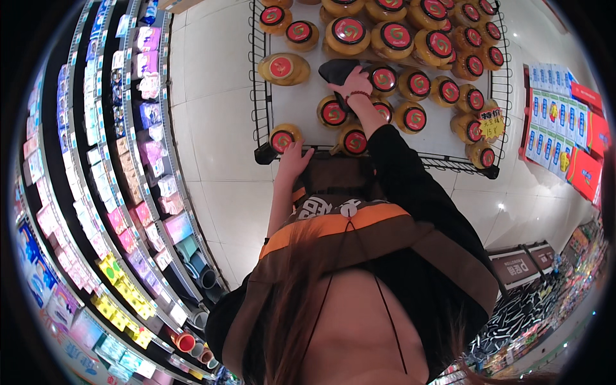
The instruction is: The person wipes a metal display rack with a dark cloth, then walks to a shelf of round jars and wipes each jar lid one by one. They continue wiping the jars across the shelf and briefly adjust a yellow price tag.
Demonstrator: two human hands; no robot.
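My right hand (355, 85) presses a dark cloth (338, 73) onto the white top of a wire-sided display stand (298, 108). Around it stand glass jars of yellow preserved fruit with red-and-black lids; one jar (383, 79) is just right of the hand and another (333, 111) is just below it. A jar (280, 67) with a pale-rimmed lid lies to the left, seemingly on its side. My left hand (296, 156) is at the stand's near left corner, its fingers touching or very close to a corner jar (285, 138); whether it grips the jar is unclear.
More jars (347, 36) crowd the far side of the stand. A yellow price sign (491, 126) is at its right edge. Shelves of packaged goods (149, 115) run along the left. Stacked blue-and-white cartons (556, 120) stand at the right, beyond tiled floor (216, 144).
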